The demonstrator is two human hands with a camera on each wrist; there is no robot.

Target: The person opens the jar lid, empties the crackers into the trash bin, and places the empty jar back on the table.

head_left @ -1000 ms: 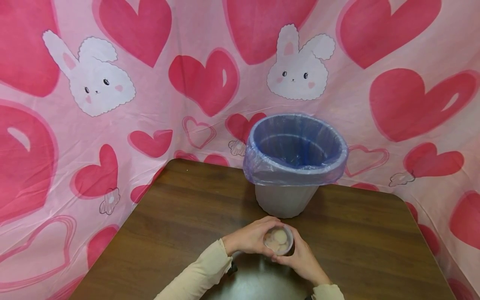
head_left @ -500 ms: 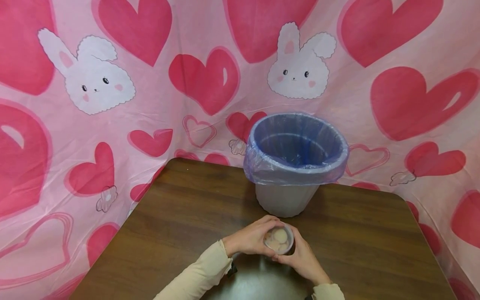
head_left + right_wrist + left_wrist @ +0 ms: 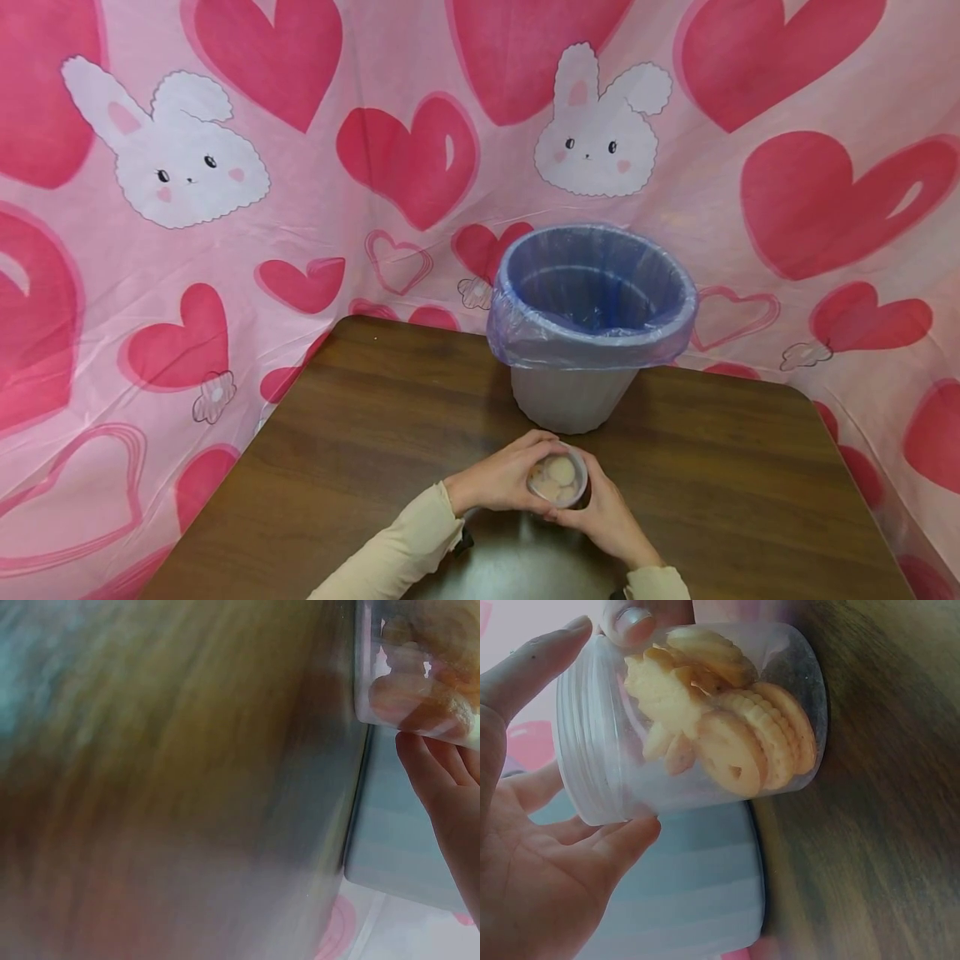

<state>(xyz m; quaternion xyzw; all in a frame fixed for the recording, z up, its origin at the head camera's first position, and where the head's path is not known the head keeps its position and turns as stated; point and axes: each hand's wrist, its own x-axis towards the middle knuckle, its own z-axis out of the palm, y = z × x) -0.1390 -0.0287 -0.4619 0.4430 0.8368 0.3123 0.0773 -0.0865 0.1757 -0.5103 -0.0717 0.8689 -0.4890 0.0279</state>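
A clear plastic jar (image 3: 558,481) of pale biscuits (image 3: 735,742) stands at the near side of the table, between both hands. My left hand (image 3: 504,477) grips it from the left, with thumb and fingers around the ribbed top rim (image 3: 592,742). From the right, my right hand (image 3: 603,512) holds the same jar, thumb towards me and fingers on the far side. The right wrist view catches only part of the jar (image 3: 412,697) and some fingers of the right hand (image 3: 450,791). Through the wall, round sandwich biscuits and a scalloped one show.
Just beyond the hands stands a pale wastebasket (image 3: 566,400) with a bluish plastic liner (image 3: 592,346) folded over its rim. The brown wooden table (image 3: 360,400) backs onto a pink cloth (image 3: 300,208) printed with hearts and rabbits.
The hands and jar keep practically the same place and grip. Only the head view shifts very slightly.
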